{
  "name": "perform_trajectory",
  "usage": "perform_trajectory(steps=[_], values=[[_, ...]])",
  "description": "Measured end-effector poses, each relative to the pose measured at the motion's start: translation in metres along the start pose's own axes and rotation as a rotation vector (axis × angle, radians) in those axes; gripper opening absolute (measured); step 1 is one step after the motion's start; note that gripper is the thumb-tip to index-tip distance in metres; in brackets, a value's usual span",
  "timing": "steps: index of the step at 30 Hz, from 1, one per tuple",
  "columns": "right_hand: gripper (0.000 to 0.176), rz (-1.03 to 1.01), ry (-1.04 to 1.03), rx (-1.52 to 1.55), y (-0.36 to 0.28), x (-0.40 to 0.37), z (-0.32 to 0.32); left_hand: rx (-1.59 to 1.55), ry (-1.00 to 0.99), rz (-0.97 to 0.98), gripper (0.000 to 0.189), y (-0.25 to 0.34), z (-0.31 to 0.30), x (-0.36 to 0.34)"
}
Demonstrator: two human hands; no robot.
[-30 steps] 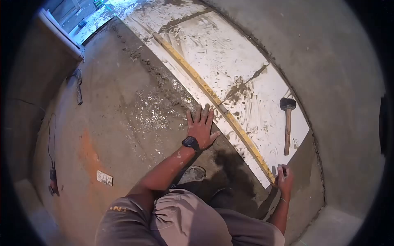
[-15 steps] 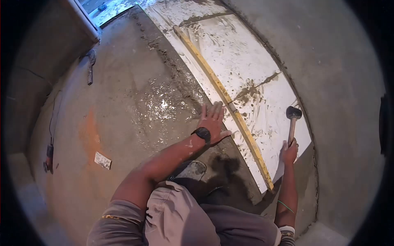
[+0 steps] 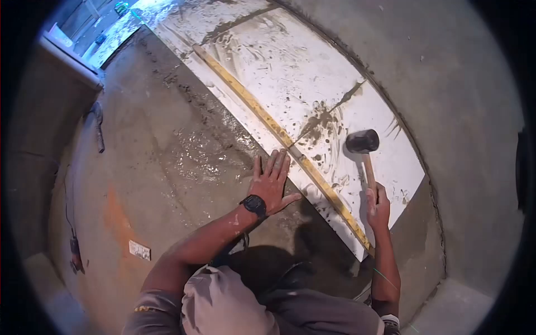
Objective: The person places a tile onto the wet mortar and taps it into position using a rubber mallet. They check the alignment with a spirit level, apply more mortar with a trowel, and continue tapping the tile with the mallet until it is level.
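Note:
My left hand (image 3: 272, 187), with a black watch at its wrist, is spread with fingers apart at the edge of the white tiles (image 3: 312, 61). Its fingertips are close to a yellow level (image 3: 245, 95) that lies along the tiles near that edge. In my right hand (image 3: 378, 209) is the wooden handle of a rubber mallet (image 3: 363, 142), its black head above the tiles. Grey smears of mortar mark the tile surface and joints.
Wet grey mortar (image 3: 206, 151) covers the floor left of the tiles. Further left are a dark-handled tool (image 3: 99, 128), a small white label (image 3: 139, 249) and a corded power tool (image 3: 75, 254). A grey wall (image 3: 446, 100) stands at the right.
The mallet head has come left and looks larger, closer to the level. The whole view has turned and shifted, and my left hand still lies spread at the tile edge.

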State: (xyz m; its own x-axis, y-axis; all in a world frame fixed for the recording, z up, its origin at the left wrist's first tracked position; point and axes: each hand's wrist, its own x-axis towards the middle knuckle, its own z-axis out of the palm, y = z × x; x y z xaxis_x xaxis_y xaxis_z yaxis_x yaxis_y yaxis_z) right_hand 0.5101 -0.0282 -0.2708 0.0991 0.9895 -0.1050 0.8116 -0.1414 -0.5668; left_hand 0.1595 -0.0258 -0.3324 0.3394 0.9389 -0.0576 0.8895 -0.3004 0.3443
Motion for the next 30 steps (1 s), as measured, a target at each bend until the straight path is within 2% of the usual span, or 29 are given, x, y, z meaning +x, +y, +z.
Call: perform_trajectory(steps=[1,3,7,8,9,11,14,15,17,22,25,26,30], values=[[0.045,0.009,0.001,-0.009,-0.007,0.001,0.001,-0.01,-0.004,0.007,0.11,0.002,-0.001,0.0],[0.049,-0.109,0.128,0.117,-0.021,0.005,0.005,0.014,-0.01,-0.017,0.112,0.003,-0.002,0.001],[0.048,-0.057,0.191,0.339,-0.01,0.014,0.022,0.038,-0.07,-0.046,0.115,0.007,-0.005,0.002],[0.051,-0.172,0.214,0.167,0.0,0.022,0.033,0.02,-0.058,-0.051,0.116,0.007,-0.004,0.003],[0.053,-0.271,0.107,-0.043,-0.019,0.031,0.032,0.017,-0.062,-0.049,0.116,0.007,-0.004,0.002],[0.051,-0.043,-0.075,-0.125,-0.028,0.035,0.03,0.037,-0.066,-0.043,0.117,0.006,-0.005,0.002],[0.047,0.057,-0.014,0.029,-0.035,0.031,0.029,0.036,-0.098,-0.045,0.116,0.006,-0.007,0.003],[0.047,0.065,-0.008,0.03,-0.029,0.028,0.032,0.036,-0.101,-0.035,0.116,0.006,-0.008,0.002],[0.046,-0.042,-0.088,-0.228,-0.014,0.031,0.041,0.016,-0.093,-0.049,0.114,0.006,-0.009,0.004],[0.047,0.009,0.066,0.047,-0.015,0.013,0.025,-0.027,-0.042,-0.043,0.113,0.005,-0.001,0.0],[0.046,0.023,0.112,0.053,-0.001,-0.006,0.02,-0.049,-0.04,-0.045,0.112,0.004,-0.005,0.002],[0.047,0.097,0.083,0.061,-0.001,-0.014,0.013,-0.065,-0.054,-0.047,0.111,0.004,-0.006,0.002],[0.047,0.034,0.184,-0.008,0.017,-0.039,0.006,-0.036,-0.025,-0.026,0.111,0.003,-0.002,0.001]])
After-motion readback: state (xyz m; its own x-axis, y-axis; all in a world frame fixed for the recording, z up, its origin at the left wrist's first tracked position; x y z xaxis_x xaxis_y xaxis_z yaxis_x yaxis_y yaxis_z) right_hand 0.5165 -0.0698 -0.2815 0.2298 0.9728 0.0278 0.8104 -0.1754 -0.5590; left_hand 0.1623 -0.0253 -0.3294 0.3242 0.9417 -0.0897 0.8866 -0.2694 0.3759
